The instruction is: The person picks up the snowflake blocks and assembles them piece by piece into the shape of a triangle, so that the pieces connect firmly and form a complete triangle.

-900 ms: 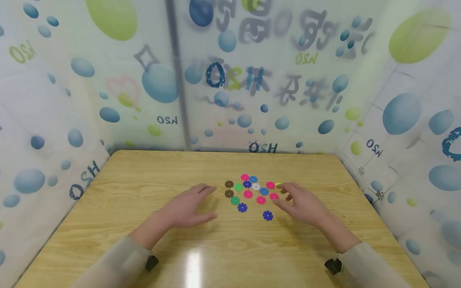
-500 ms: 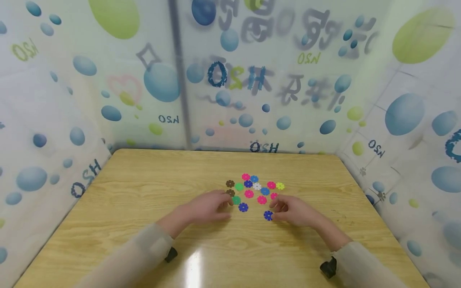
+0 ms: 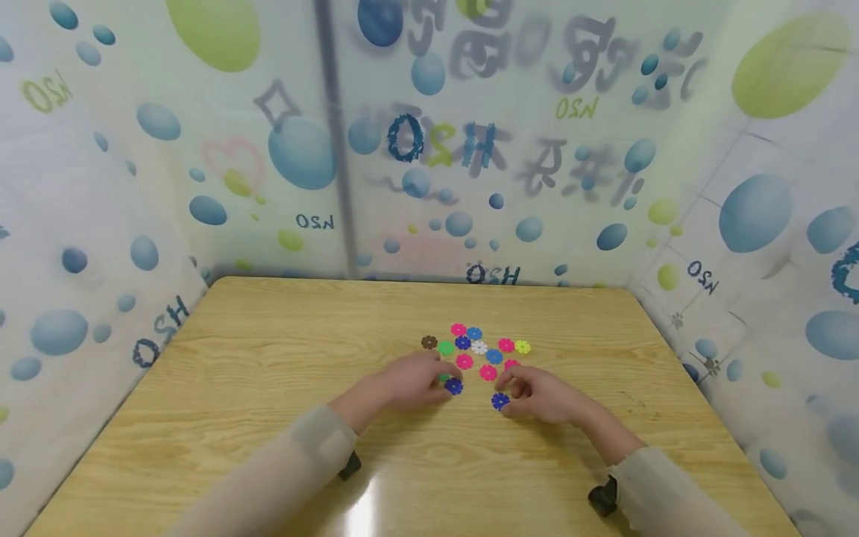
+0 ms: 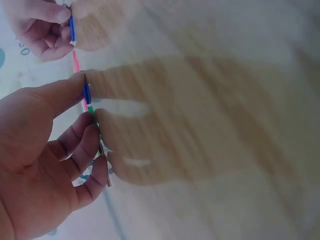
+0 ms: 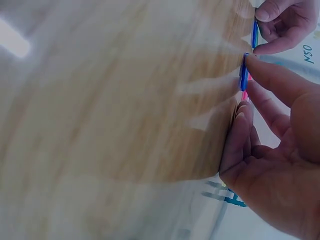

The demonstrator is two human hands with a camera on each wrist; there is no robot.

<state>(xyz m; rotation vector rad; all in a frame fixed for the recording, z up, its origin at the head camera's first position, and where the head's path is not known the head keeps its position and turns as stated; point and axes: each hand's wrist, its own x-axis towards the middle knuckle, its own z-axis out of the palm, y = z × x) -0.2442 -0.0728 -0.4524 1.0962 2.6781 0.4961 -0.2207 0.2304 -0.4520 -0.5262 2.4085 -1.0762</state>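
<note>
Several flower-shaped plastic discs lie on the wooden table, among them pink, green, white and yellow ones. My left hand pinches a dark blue disc at the cluster's near left, thumb on its edge. A green disc sits under its other fingers. My right hand pinches a second dark blue disc nearer to me, seen edge-on in the right wrist view. Both discs still lie against the tabletop.
Patterned plastic sheets wall the table at the back and on both sides. A brown disc marks the cluster's left edge. Bare wood spreads to the left and toward me.
Both hands moved inward from the sides of the cluster and curled. The left came onto the near-left dark blue disc, the right onto the nearest dark blue disc.
</note>
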